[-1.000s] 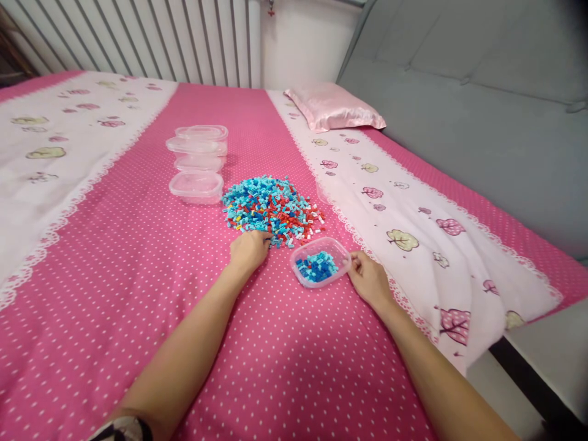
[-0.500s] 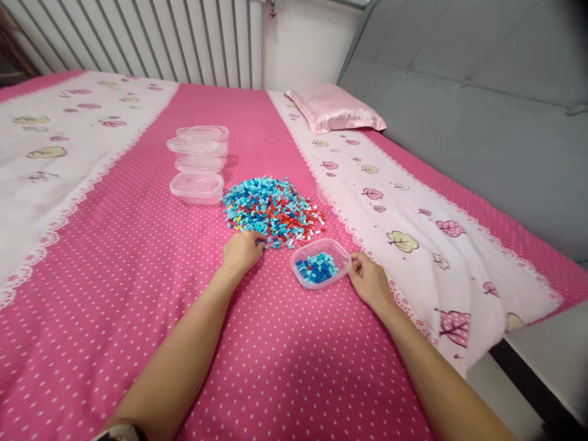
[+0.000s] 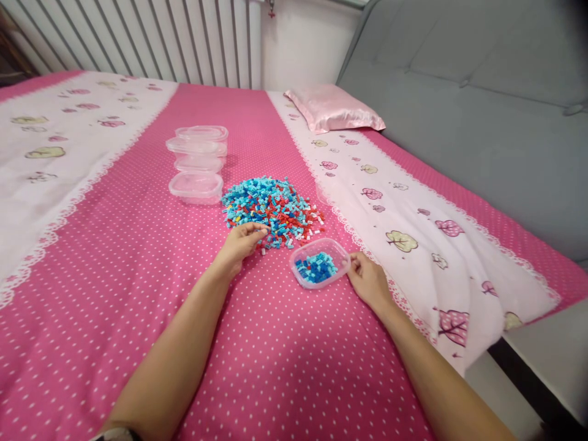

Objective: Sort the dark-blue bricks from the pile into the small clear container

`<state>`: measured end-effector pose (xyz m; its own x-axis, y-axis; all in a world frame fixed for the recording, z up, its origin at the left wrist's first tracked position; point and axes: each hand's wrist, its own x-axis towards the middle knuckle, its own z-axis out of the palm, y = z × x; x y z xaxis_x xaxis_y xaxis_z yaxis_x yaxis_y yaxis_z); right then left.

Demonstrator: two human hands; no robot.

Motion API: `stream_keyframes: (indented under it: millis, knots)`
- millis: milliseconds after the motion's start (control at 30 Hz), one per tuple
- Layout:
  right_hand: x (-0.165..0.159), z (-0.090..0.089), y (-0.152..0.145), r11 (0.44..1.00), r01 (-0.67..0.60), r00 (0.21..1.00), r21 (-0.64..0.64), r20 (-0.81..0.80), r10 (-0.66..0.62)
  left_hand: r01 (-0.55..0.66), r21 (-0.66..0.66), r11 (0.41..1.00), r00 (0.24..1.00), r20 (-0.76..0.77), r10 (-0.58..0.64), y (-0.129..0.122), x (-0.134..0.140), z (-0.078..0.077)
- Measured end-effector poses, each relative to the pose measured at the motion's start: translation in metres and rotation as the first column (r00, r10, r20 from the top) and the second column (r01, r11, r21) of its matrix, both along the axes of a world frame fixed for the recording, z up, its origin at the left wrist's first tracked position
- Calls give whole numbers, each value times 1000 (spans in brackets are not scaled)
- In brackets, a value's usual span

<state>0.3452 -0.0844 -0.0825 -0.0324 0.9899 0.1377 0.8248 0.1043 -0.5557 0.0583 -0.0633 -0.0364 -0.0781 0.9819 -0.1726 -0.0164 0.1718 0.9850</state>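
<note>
while the right hand (image 3: 369, 282) pinches the rim of a clear plastic tub (image 3: 337, 251) part-filled with blue building bricks (image 3: 315, 269), the left hand (image 3: 239, 246) sits at the near edge of a brick pile (image 3: 271, 205), fingers drawn close; whether they grip a brick i cannot tell. that loose heap, mostly light blue with red, white and yellow bits, lies between the tub and a row of translucent containers (image 3: 196, 187). underneath spreads a pink polka-dot bedspread (image 3: 275, 355) with pale, lace-edged, tree-printed bands. farther off are a satiny pillow (image 3: 335, 110), a ribbed white radiator (image 3: 179, 43) and a grey tufted backrest (image 3: 473, 122).
</note>
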Motion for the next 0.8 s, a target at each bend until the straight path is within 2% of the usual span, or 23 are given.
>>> stream_keyframes:
  millis: [100,167,267,333,400,467,500,567,633,700,800]
  knots:
    - [0,1,0,1000,-2,1000,-1,-1,2,18,-62,998,944,329,3,1,-1,6]
    - [0,1,0,1000,-1,1000,-1,0,1,68,-97,993,881,473,-14,2,-4,10]
    - [0,1,0,1000,3,1000,-2,-1,-3,132,-100,986,823,565,-53,3,-8,12]
    - [0,1,0,1000,3,1000,-3,-5,-3,109,-80,991,849,526,-51,4,-8,10]
    - [0,1,0,1000,4,1000,-4,-4,-4,34,-40,999,930,367,-17,4,-4,4]
    - [0,1,0,1000,5,1000,-7,0,-5,-40,26,999,996,79,38,6,0,-4]
    - [0,1,0,1000,5,1000,-6,1,-5,-54,69,996,993,-99,61,7,2,-8]
    - [0,0,0,1000,4,1000,-3,1,-4,-19,149,989,893,-441,84,9,5,-14]
    - [0,0,0,1000,2,1000,2,2,-2,44,179,983,727,-680,92,11,7,-17]
    - [0,-1,0,1000,1,1000,6,4,-1,86,152,985,587,-806,73,12,8,-18]
    - [0,-2,0,1000,-3,1000,13,5,3,111,85,990,481,-876,22,12,10,-17]
